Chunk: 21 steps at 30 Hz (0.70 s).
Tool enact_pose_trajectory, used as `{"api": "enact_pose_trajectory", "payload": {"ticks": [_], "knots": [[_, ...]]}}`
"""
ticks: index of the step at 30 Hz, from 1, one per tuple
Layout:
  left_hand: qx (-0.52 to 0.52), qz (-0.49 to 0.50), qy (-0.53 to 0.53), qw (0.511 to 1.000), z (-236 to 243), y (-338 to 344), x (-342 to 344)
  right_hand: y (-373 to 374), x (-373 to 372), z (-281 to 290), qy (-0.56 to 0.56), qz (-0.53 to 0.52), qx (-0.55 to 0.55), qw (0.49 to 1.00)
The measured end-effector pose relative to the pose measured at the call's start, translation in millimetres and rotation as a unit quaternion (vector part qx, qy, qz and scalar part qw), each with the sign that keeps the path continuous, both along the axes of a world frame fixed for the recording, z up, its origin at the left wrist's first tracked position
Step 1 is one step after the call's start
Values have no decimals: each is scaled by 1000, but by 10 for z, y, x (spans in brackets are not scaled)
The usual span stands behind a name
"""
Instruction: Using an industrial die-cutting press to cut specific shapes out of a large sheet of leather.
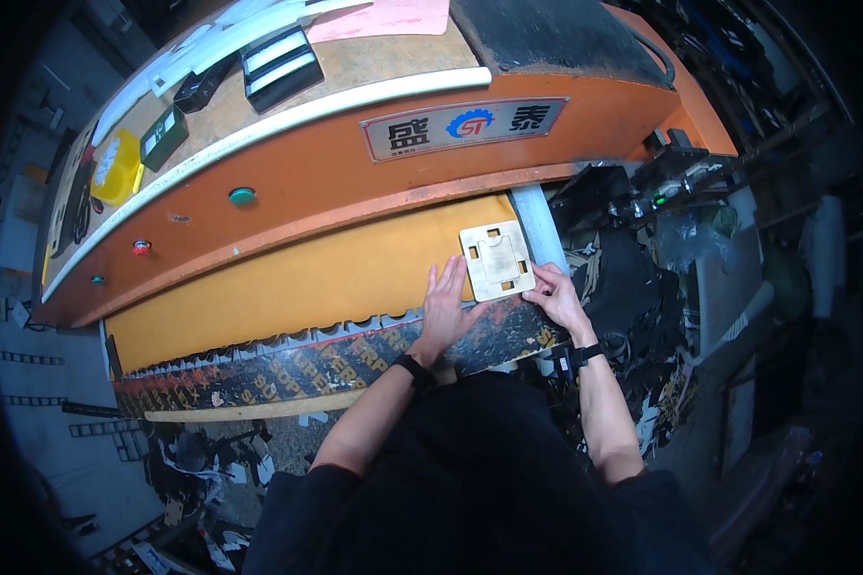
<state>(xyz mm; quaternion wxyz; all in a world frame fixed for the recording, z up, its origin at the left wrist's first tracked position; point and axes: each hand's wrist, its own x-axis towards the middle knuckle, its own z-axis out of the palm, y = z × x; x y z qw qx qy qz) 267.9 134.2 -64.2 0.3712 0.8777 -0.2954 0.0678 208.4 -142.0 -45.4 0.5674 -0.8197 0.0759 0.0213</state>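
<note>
A person is working with both bare hands beside a large orange machine (307, 173), seen from above. A pale square plate (497, 259) with four small cutouts is lying near the right end of a yellow-tan sheet (307, 280), just beside a blue-grey strip (543, 228). The left hand (445, 309) is resting flat with fingers spread, its fingertips at the plate's left edge, not gripping. The right hand (557, 297) is curling thumb and fingers at the plate's lower right corner; whether they are pinching it cannot be told.

The plate is sitting so close to the sheet's right end that a small push from the left hand could be sending part of it past the material; its front corner seems just as exposed. If the right hand were lifting or twisting its corner, the plate could be turning askew. The left palm, if dragging, could be puckering the sheet. The front edge is already showing scalloped bites above a black patterned board (355, 359), so a careless slide could be leaving a cutout over a gap.
</note>
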Motion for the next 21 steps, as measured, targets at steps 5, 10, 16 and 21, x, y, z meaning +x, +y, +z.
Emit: {"api": "enact_pose_trajectory", "payload": {"ticks": [5, 10, 16, 21], "knots": [[4, 20, 26, 999, 74, -69, 157, -73, 242, 69, 17, 11, 3, 1000], [2, 29, 33, 999, 117, -81, 375, -92, 497, 49, 7, 20, -17, 1000], [9, 42, 47, 998, 139, -105, 604, -182, 794, -58, 0, 37, -26, 999], [19, 46, 60, 997, 175, -105, 778, -185, 974, -73, -1, 39, -19, 999]]}}
